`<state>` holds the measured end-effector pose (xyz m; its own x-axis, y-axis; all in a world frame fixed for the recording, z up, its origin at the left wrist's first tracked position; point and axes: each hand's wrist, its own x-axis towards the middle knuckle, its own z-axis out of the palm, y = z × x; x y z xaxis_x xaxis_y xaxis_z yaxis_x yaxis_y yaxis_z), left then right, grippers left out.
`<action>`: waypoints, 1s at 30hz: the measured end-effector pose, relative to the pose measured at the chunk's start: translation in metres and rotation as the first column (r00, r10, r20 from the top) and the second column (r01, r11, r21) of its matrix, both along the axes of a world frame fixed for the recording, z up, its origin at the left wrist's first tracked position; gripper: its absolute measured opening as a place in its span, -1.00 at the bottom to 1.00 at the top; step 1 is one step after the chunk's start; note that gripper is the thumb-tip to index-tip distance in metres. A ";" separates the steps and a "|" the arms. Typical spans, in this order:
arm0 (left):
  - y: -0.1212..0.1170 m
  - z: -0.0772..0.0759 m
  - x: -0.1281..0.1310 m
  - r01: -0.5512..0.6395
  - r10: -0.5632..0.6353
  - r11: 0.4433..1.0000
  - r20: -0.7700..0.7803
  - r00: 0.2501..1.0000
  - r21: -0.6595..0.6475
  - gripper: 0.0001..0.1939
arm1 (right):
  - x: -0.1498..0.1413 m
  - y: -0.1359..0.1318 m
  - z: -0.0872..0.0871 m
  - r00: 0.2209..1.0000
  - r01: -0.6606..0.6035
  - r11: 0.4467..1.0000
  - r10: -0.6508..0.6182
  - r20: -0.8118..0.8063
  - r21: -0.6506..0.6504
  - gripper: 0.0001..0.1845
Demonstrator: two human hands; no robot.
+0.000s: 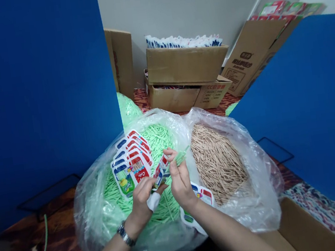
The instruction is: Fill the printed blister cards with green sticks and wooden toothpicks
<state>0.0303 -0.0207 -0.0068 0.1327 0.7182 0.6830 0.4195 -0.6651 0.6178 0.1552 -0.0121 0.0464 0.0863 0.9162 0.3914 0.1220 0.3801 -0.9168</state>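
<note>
My left hand, with a watch on its wrist, grips a small printed packet tilted on edge. Beside it, my right hand pinches a small bunch of thin green sticks close to the packet. Both hands are above a clear plastic bag filled with a pile of green sticks. On that pile, left of my hands, several red, blue and green Cola and Sprite packets lie fanned out. Another printed packet is partly hidden under my right forearm.
To the right, a second clear bag holds brown sticks. Stacked cardboard boxes with packets stand behind, and a tall box leans at the right. Blue panels flank both sides. An open carton sits at lower right.
</note>
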 end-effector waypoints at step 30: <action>0.003 -0.013 -0.022 0.021 0.022 0.936 0.116 0.993 -0.350 -0.90 | 0.060 0.030 -0.033 0.810 -0.160 0.982 0.187 0.556 -0.097 -0.70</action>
<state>0.0087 -0.0175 -0.0202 0.0674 0.9147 0.3985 0.3314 -0.3973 0.8558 0.2149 0.0176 0.0135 -0.2976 0.9121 0.2819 0.5554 0.4056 -0.7259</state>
